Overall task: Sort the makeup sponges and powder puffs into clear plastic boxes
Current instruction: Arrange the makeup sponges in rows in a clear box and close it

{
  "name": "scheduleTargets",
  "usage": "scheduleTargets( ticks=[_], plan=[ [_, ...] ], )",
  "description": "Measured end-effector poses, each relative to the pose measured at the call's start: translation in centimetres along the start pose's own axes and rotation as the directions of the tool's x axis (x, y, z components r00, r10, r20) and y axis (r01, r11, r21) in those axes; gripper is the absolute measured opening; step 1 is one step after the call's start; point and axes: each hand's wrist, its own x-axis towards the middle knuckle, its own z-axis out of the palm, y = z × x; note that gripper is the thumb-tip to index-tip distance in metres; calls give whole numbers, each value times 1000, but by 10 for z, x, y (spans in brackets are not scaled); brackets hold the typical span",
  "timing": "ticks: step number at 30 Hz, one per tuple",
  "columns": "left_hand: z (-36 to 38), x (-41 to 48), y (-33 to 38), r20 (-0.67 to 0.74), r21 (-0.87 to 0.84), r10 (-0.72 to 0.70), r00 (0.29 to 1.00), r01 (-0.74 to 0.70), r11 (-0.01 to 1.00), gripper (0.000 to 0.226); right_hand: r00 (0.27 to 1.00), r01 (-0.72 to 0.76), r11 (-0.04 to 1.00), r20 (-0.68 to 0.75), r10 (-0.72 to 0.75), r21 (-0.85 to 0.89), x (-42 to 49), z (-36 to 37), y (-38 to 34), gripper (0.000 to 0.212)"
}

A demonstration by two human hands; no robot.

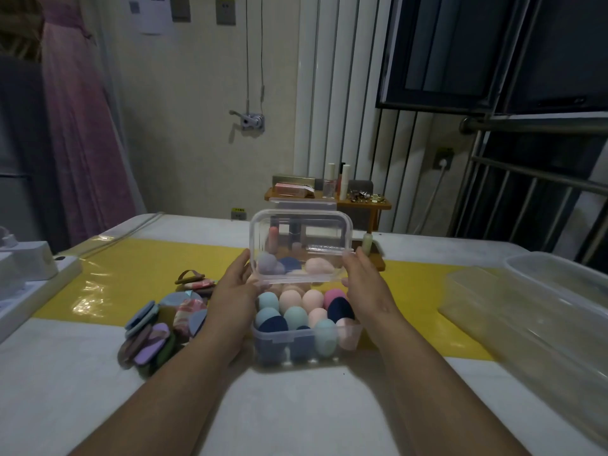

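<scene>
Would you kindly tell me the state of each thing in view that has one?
Clear box: open, full of sponges.
Lid: raised, tilted up over the box's far side.
Sponges: packed inside the box.
Powder puffs: piled loose on the table, left of the box.
Left hand: grips the lid's left edge.
Right hand: grips the lid's right edge.
Large clear tub: at right, untouched.

A single wide-angle view is supplied, taken from a camera worn on the head. It faces forward and down across the table (296,416), with both forearms entering from the lower edge. The left hand (235,287), right hand (365,281), clear box (279,352) and its lid (301,238) lie close, near frame centre. The wall (197,126) and window (460,44) fill the upper half.
</scene>
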Motion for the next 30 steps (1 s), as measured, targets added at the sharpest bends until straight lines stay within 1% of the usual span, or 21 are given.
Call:
scheduleTargets(
  ticks=[2,4,5,7,8,9,11,13,15,16,17,19,21,23,25,28,30],
  plan=[
    [1,0,0,10,-12,-13,1000,13,1000,61,1000,-15,1000,-1,15,1,-1,1,-3,72],
    [1,0,-1,8,17,4,1000,-4,1000,56,998,-43,998,-35,45,48,-1,-1,-6,79],
    [1,0,-2,-1,38,14,1000,-14,999,50,996,-55,994,-60,61,94,-1,-2,-8,78],
    [2,-1,-3,-12,63,17,1000,-16,998,30,988,-86,975,-111,110,207,-2,-7,-12,64],
    [4,-2,-2,-8,51,5,1000,-4,999,19,983,-112,956,-109,146,270,-2,-9,-13,58],
    [5,-4,-1,-1,16,-12,1000,12,1000,19,980,-142,937,-90,179,318,-3,-11,-13,54],
    [7,-5,0,12,-69,-64,998,65,996,40,970,-202,895,-45,239,398,-5,-16,-13,52],
    [6,-7,3,-5,-87,-106,994,105,991,57,960,-232,863,-35,276,448,-6,-20,-12,47],
    [4,-8,5,-33,-26,-114,993,113,993,64,952,-268,858,-19,306,437,-8,-24,-9,28],
    [5,-10,6,-36,-7,-104,994,104,995,59,948,-286,862,-6,318,418,-9,-27,-6,21],
    [6,-14,7,-33,-3,-111,993,111,994,50,949,-291,870,7,314,398,-9,-29,-2,18],
    [9,-21,9,-30,-5,-122,992,122,993,30,959,-269,888,21,282,373,-8,-31,5,17],
    [10,-20,7,-53,52,-57,997,60,997,19,975,-209,934,-14,223,291,-8,-30,9,17],
    [8,-17,4,-69,81,-44,997,49,995,19,984,-156,972,-54,167,175,-8,-28,8,21],
    [5,-14,2,-73,85,-44,996,50,995,24,986,-158,976,-34,165,152,-8,-29,7,26],
    [2,-9,0,-60,147,-13,998,22,989,27,986,-169,980,11,169,108,-11,-31,7,32],
    [0,-7,-1,-52,154,-13,999,21,988,26,988,-155,983,17,154,101,-14,-30,6,23]
  ],
)
